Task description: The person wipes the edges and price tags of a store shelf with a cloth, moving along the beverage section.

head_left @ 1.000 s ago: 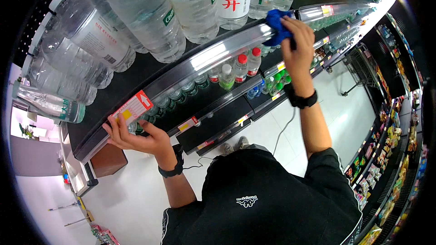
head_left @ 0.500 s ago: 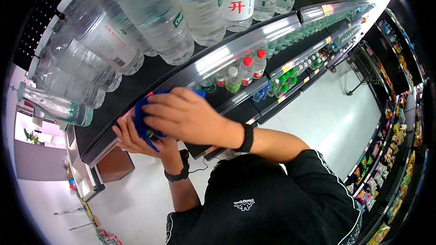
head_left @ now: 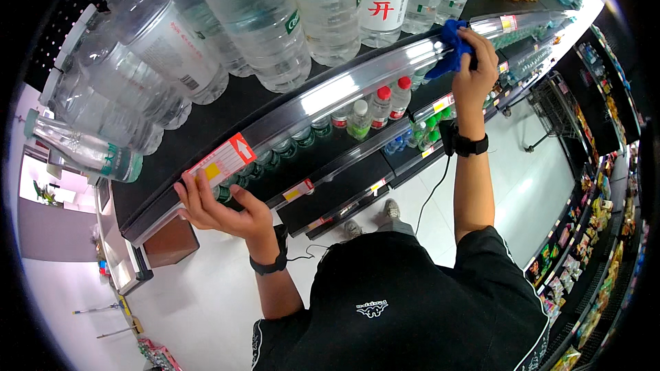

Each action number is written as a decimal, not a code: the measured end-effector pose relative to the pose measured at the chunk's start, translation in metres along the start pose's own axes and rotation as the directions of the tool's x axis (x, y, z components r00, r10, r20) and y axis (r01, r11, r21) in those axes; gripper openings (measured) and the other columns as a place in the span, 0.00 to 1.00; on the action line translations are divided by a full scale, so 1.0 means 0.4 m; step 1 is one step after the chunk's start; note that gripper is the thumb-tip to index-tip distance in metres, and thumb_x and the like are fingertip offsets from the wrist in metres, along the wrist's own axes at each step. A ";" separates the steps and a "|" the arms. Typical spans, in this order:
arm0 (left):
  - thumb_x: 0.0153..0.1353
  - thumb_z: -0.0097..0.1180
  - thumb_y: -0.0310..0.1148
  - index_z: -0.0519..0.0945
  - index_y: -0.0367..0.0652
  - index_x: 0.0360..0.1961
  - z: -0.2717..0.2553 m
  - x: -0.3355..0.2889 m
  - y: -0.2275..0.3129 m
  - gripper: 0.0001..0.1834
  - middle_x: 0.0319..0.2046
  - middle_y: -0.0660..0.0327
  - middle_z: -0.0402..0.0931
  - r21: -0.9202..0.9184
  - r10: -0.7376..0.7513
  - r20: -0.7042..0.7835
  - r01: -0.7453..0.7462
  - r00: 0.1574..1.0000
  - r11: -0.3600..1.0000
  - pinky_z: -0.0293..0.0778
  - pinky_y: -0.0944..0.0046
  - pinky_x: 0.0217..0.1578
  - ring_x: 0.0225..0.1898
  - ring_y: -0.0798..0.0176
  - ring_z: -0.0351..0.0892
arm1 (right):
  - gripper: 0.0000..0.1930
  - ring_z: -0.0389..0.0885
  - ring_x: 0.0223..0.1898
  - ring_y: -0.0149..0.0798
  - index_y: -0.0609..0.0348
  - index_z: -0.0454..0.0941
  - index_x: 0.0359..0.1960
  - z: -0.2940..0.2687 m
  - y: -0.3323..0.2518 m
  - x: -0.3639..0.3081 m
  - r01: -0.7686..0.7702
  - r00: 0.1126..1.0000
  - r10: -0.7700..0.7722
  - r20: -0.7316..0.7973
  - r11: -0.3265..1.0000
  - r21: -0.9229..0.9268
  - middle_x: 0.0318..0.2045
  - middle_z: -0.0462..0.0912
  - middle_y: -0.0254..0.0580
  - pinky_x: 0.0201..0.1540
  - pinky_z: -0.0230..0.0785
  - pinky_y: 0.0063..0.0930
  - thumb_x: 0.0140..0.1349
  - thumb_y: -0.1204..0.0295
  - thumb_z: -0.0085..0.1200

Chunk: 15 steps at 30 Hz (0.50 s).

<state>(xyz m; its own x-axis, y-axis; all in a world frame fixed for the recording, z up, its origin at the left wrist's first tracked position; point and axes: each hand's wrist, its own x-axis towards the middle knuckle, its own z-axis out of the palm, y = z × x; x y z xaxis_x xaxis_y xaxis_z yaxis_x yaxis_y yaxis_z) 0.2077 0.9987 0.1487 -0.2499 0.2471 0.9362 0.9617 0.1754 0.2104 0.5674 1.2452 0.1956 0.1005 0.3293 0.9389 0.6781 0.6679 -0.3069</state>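
Observation:
My right hand point(head_left: 479, 72) is closed on a blue cloth point(head_left: 452, 48), pressed against the clear plastic strip point(head_left: 330, 89) along the upper shelf's front edge. Further left, the fingers of my left hand point(head_left: 227, 213) rest against that edge, at the lower corner of a red and white price tag point(head_left: 221, 159). Its thumb stands apart from the fingers, and I see nothing held in it. Behind the strip, large clear water bottles point(head_left: 251, 24) stand in a row on the black shelf point(head_left: 240, 99). A smaller clear bottle point(head_left: 82, 148) is at the left end.
Lower shelves hold small bottles, some with red caps point(head_left: 383, 106). A black cable point(head_left: 436, 185) hangs beside my right forearm. A shopping cart point(head_left: 553, 110) stands in the aisle at right, near shelves of packaged snacks point(head_left: 567, 261). A brown box point(head_left: 170, 246) sits below the shelf's left end.
My right hand has carried the blue cloth from beside my left hand far to the right along the shelf edge. My left hand no longer touches the cloth, and the price tag now shows.

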 end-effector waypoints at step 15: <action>0.75 0.46 0.29 0.76 0.38 0.45 -0.082 -0.035 -0.044 0.08 0.61 0.48 0.76 -0.281 -0.008 -0.057 -0.008 0.998 0.960 0.67 0.39 0.69 0.71 0.41 0.69 | 0.23 0.83 0.55 0.49 0.58 0.87 0.48 0.073 -0.391 -0.117 0.172 0.964 -0.212 0.159 0.957 0.234 0.48 0.87 0.44 0.60 0.69 0.44 0.47 0.82 0.55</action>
<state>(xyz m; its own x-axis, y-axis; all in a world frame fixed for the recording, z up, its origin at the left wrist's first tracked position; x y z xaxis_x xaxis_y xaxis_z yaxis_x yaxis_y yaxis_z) 0.1979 0.9609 0.1413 -0.2512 0.1908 0.9489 0.9565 -0.1017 0.2736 0.4353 1.1449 0.1949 -0.1626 0.2821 0.9455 0.4958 0.8519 -0.1689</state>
